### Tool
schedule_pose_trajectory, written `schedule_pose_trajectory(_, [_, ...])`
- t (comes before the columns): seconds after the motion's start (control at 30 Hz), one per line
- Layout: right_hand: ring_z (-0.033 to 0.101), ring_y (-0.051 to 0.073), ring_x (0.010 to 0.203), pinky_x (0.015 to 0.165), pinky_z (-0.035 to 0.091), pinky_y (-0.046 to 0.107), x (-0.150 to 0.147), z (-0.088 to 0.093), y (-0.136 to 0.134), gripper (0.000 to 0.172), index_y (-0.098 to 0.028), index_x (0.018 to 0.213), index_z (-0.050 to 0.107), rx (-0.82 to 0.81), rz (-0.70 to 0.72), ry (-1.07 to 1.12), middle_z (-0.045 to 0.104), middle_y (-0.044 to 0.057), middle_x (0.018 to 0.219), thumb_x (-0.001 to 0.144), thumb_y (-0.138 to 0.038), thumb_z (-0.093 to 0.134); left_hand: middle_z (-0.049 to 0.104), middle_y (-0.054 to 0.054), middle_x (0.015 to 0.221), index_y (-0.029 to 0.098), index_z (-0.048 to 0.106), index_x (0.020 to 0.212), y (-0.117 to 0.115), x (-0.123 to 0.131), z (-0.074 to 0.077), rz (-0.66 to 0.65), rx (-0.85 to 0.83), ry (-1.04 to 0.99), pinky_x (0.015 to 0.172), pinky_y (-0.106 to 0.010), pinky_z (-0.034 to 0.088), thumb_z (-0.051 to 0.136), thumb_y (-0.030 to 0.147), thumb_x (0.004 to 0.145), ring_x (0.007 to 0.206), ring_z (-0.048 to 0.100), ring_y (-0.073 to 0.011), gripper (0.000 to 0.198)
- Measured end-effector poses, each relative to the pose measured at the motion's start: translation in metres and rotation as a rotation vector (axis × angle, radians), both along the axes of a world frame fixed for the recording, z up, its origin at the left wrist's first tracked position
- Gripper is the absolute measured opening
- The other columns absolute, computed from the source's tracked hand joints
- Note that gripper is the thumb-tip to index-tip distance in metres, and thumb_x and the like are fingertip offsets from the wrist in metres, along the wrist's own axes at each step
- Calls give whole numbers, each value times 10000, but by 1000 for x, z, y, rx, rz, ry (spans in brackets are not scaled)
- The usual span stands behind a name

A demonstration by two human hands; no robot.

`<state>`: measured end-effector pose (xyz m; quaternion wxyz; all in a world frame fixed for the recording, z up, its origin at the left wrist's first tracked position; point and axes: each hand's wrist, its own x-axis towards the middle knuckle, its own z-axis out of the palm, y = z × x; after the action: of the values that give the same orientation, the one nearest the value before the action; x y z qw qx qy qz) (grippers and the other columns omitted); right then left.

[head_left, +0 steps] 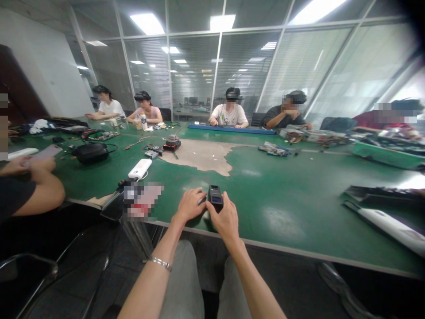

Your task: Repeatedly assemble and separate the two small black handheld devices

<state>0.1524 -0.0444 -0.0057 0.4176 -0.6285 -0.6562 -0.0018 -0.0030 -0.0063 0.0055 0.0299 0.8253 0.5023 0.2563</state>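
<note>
Near the front edge of the green table (pixel 265 195), my right hand (pixel 227 217) is closed around a small black handheld device (pixel 215 191). A little bluish screen shows on its near part. Just to its left, my left hand (pixel 192 204) is curled with the fingertips on a small dark piece (pixel 202 200); its kind is too small and blurred to tell. Both hands are close together, the thumbs almost meeting. A silver bracelet (pixel 161 263) circles my left wrist.
To the left lie a white power bank (pixel 140 169) with a cable and a black case (pixel 91 152). Ahead is a bare, peeled patch (pixel 202 155). A green basket (pixel 385 153) and a long white object (pixel 388 226) are at the right. Several people sit around the table.
</note>
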Motion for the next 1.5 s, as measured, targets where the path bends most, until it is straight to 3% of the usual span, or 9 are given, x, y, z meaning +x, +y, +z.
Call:
schedule_pose_trajectory(0.33, [575, 242, 984, 870, 411, 348, -1, 10, -7, 425, -158, 1137, 550, -18, 24, 27, 652, 109, 1015, 860, -467, 457, 506, -51, 1365, 320, 572, 1252, 1, 2, 2, -22, 0, 16, 1025, -404, 371, 489, 452, 897, 1214, 479, -242, 388])
schedule_pose_trajectory(0.47, [566, 244, 1004, 880, 408, 353, -1, 7, -6, 445, -157, 1158, 540, -17, 22, 28, 645, 109, 1036, 859, -477, 460, 506, -42, 1366, 315, 628, 1182, 2, 3, 1, -11, -17, 25, 1039, -402, 362, 502, 421, 892, 1220, 478, -242, 334])
schedule_pose_trajectory(0.63, [522, 292, 1111, 928, 394, 388, 0, 1, -3, 681, -68, 1260, 478, -13, -43, 45, 589, 204, 1177, 806, -574, 517, 514, -75, 1362, 245, 585, 1244, 4, 3, -1, 20, -10, -6, 1036, -396, 375, 488, 476, 889, 1207, 496, -253, 435])
schedule_pose_trajectory(0.8, [572, 240, 1001, 879, 406, 346, 1, 7, -6, 435, -170, 1133, 566, -15, 70, 49, 655, 107, 1038, 858, -492, 468, 522, -63, 1352, 278, 592, 1232, 3, 2, -1, -13, 18, 1, 1024, -392, 386, 463, 496, 898, 1193, 508, -247, 419])
schedule_pose_trajectory(0.9, [585, 235, 947, 839, 410, 339, 1, 11, -8, 392, -183, 1097, 578, -33, 61, 56, 663, 91, 992, 853, -473, 478, 520, -59, 1353, 282, 603, 1216, 2, 2, -1, -14, 24, 2, 1023, -393, 386, 463, 485, 900, 1198, 502, -247, 400])
schedule_pose_trajectory(1.17, [584, 231, 950, 843, 408, 326, -1, 26, -7, 386, -192, 1077, 590, -5, 77, 161, 660, 80, 981, 855, -488, 478, 521, -71, 1353, 246, 604, 1205, 1, 2, -3, 15, 9, -20, 1026, -388, 382, 486, 484, 894, 1197, 504, -241, 409])
schedule_pose_trajectory(1.33, [583, 241, 972, 854, 415, 337, 8, 41, -3, 488, -173, 1150, 577, 33, 37, 226, 652, 109, 1045, 837, -536, 484, 519, -55, 1357, 269, 596, 1212, 2, 1, -5, 27, -13, -26, 1029, -391, 377, 530, 475, 874, 1207, 495, -238, 401])
schedule_pose_trajectory(1.5, [584, 246, 991, 863, 416, 346, 33, 37, 0, 534, -180, 1173, 580, 38, -38, 235, 651, 109, 1077, 815, -566, 491, 516, -45, 1360, 286, 579, 1236, 2, 1, -5, -1, 10, -20, 1030, -383, 371, 513, 475, 885, 1209, 492, -231, 404])
